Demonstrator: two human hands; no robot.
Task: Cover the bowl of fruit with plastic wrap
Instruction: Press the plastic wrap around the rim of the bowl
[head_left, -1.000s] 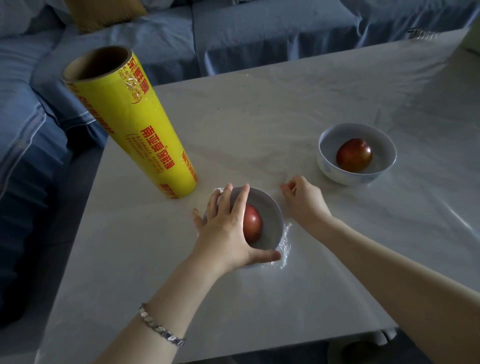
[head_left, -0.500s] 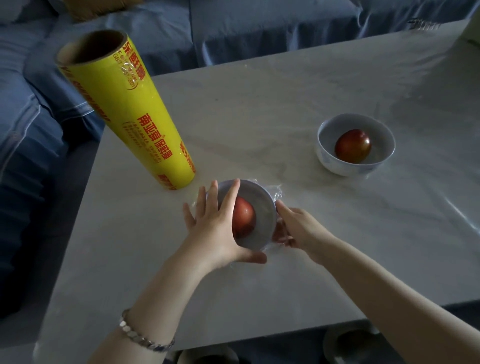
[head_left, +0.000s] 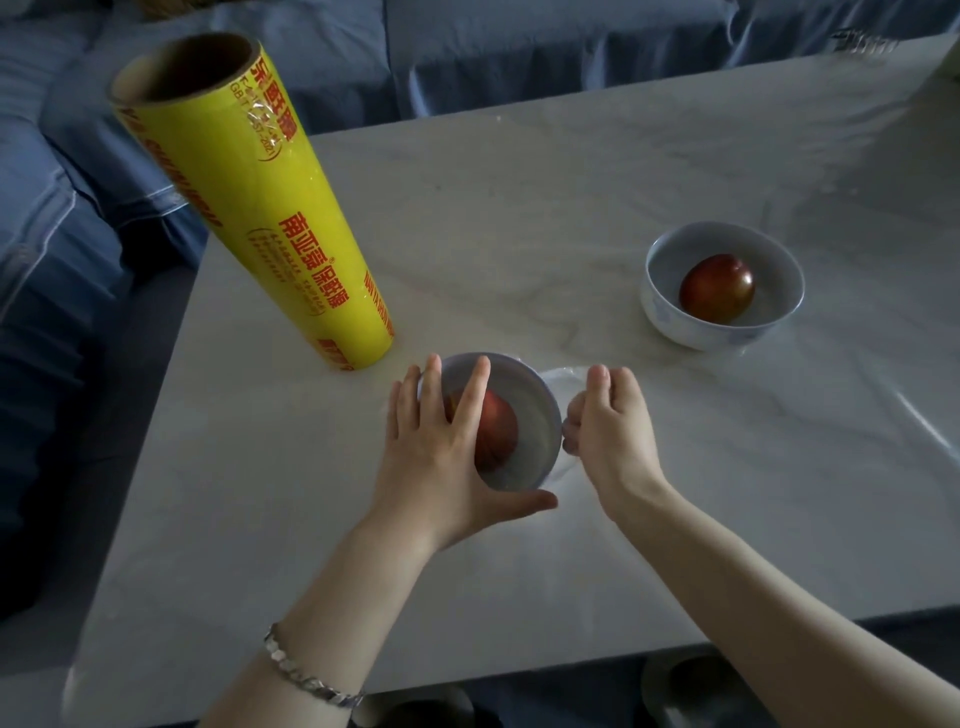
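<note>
Plastic wrap (head_left: 560, 375) covers near bowl (head_left: 537, 415) w/ red fruit (head_left: 500, 432), front of table (head_left: 519, 208) by yellow roll (head_left: 280, 218). L hand (head_left: 436, 457) flat on top, fingers spread. R hand (head_left: 613, 431) curled at bowl's right side; pinch unclear.

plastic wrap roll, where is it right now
In the head view the plastic wrap roll stands on end at the left of the table, just behind and left of the near bowl under the left hand.

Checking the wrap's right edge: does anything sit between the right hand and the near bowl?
Nothing visible does. The right hand is beside the near bowl, only loose plastic wrap between; the left hand lies on top.
</note>
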